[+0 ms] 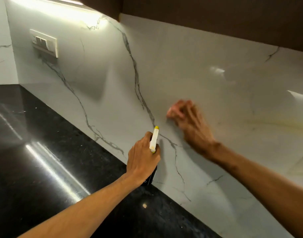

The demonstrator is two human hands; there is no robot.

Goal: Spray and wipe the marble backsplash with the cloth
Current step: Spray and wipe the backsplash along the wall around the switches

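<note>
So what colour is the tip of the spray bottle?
The tip is yellow; the head view shows it.

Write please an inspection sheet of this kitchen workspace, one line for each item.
surface: black stone counter, glossy, with reflected light streaks.
job's things: marble backsplash, grey veins, faint yellowish streak at right; spray bottle, white-yellow head, dark body; pinkish cloth, blurred.
clutter: nothing seen.
hands: left hand grips the spray bottle; right hand on the cloth at the backsplash, blurred, grip unclear.
cables: nothing seen.
surroundings: switch plate on the wall; lit strip light under dark cabinets.
</note>
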